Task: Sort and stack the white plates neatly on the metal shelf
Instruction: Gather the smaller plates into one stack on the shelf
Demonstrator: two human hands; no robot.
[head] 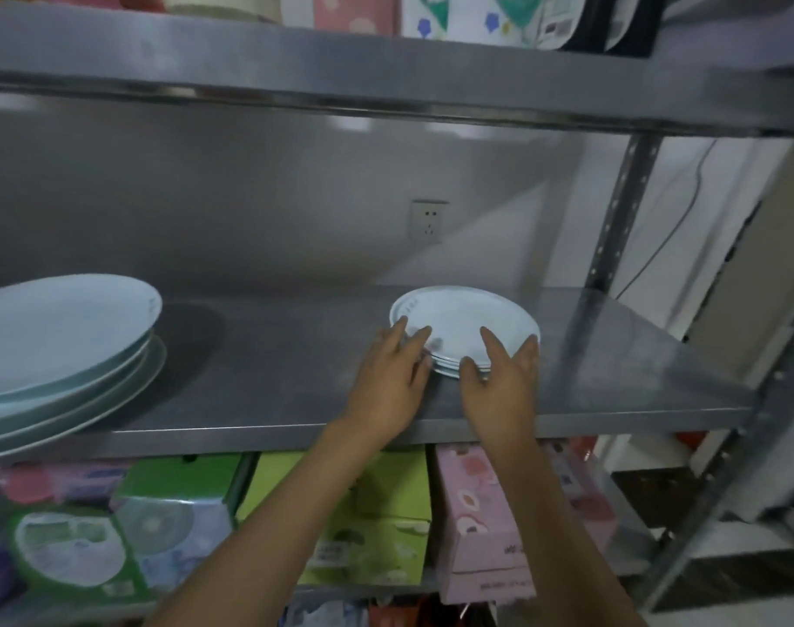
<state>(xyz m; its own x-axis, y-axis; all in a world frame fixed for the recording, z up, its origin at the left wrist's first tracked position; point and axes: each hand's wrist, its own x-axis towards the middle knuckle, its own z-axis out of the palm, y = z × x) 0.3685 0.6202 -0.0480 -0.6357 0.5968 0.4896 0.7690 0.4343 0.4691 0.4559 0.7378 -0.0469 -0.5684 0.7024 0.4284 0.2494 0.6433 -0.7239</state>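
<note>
A small stack of white plates (465, 321) rests on the middle metal shelf (273, 391), right of centre. My left hand (392, 377) touches the stack's near left rim with its fingers spread. My right hand (499, 380) rests against the near right rim, thumb under the edge and fingers on top. Neither hand is closed around the plates. A stack of larger white plates (60, 350) sits at the shelf's left end, partly out of frame, its plates slightly offset.
An upper shelf (386, 79) with packaged goods runs overhead. Green and pink boxes (368, 518) fill the shelf below. A perforated metal upright (616, 219) stands at the back right. A wall socket (426, 220) shows behind the shelf.
</note>
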